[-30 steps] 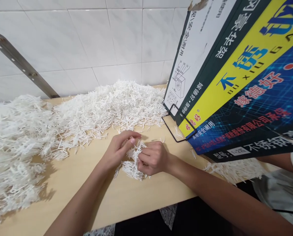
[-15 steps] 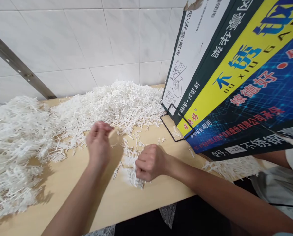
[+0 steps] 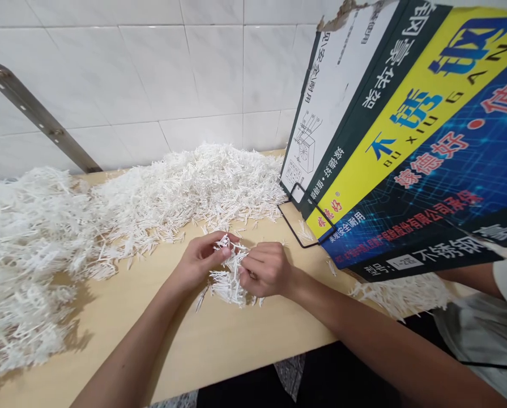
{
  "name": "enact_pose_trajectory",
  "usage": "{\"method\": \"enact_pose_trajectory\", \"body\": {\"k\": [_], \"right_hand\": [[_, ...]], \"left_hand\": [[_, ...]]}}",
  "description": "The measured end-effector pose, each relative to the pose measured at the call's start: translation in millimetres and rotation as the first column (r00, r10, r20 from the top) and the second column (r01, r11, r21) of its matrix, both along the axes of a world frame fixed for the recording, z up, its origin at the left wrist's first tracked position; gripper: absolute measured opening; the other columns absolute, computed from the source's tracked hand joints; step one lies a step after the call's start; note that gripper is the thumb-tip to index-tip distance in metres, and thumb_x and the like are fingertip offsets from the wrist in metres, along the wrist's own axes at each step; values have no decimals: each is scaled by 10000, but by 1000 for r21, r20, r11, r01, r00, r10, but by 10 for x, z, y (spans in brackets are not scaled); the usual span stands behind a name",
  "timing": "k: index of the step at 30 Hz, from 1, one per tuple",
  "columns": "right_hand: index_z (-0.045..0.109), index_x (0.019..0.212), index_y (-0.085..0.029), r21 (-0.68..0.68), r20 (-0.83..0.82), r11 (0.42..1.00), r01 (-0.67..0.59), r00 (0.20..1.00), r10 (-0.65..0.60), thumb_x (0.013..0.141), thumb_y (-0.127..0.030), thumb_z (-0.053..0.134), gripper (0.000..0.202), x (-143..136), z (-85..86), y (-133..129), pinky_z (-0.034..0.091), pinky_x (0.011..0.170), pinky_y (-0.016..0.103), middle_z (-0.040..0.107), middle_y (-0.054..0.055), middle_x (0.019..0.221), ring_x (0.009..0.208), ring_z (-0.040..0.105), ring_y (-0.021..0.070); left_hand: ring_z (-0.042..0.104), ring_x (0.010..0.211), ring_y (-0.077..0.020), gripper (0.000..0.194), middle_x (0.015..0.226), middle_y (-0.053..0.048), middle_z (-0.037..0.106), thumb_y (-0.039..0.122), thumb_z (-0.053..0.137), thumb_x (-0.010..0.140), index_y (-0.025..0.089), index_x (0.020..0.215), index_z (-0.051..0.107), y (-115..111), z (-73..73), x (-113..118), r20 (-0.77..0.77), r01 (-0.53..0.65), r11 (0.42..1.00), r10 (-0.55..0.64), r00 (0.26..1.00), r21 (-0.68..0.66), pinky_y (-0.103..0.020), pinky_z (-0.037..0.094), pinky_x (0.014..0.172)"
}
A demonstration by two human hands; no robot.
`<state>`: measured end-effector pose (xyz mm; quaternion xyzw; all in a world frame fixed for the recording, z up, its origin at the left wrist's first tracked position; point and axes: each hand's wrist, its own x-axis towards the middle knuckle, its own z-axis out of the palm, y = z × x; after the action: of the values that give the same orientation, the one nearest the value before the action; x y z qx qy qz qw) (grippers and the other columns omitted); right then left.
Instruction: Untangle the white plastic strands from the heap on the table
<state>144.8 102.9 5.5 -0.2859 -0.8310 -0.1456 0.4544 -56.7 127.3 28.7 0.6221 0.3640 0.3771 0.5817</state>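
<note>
Near the middle of the wooden table (image 3: 202,351), my two hands meet over a small clump of thin white plastic pieces (image 3: 230,286). My left hand (image 3: 204,258) pinches some of the white branching strands between thumb and fingers. Curled on the clump's right side, my right hand (image 3: 268,269) grips strands from the same bunch. Its fingertips are partly hidden. Behind my hands lies a long heap of loose white pieces (image 3: 206,181). A larger tangled mass of white strands (image 3: 19,266) fills the table's left side.
A large printed cardboard box (image 3: 389,147) stands on the right, with a black wire frame (image 3: 306,218) at its lower corner. Beyond it, another person's arm (image 3: 469,280) shows beside more white pieces (image 3: 406,292). A metal bracket (image 3: 45,122) leans against the tiled wall (image 3: 206,73).
My left hand has moved right and down from near the heap to the clump, where it now holds strands. My right hand has shifted slightly up and right, lifting part of the clump.
</note>
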Motion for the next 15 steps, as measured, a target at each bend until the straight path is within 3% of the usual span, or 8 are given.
{"method": "enact_pose_trajectory", "body": {"k": [3, 7, 15], "right_hand": [[432, 564, -216, -10, 17, 1000, 13, 1000, -13, 827, -165, 544, 290, -7, -3, -5, 286, 516, 299, 441, -49, 484, 465, 347, 115], [433, 559, -213, -56, 47, 996, 69, 997, -66, 844, -163, 536, 307, -23, -21, -10, 284, 520, 296, 444, -48, 476, 454, 348, 110], [430, 547, -206, -49, -7, 995, 81, 997, -82, 811, -141, 555, 300, -52, -22, 3, 284, 505, 286, 422, -59, 462, 446, 330, 97]], "left_hand": [[636, 744, -198, 333, 825, -64, 712, 482, 798, 800, 155, 862, 774, 40, -18, -28, 7, -92, 995, 92, 996, -32, -292, 518, 636], [593, 723, -166, 338, 762, -41, 683, 488, 715, 878, 157, 818, 751, 67, -68, 4, -60, -227, 967, 235, 970, 115, -265, 458, 637], [504, 624, -124, 345, 660, 9, 588, 409, 582, 975, 179, 725, 646, -56, -141, 137, -82, -457, 818, 512, 855, 350, -257, 367, 589]]}}
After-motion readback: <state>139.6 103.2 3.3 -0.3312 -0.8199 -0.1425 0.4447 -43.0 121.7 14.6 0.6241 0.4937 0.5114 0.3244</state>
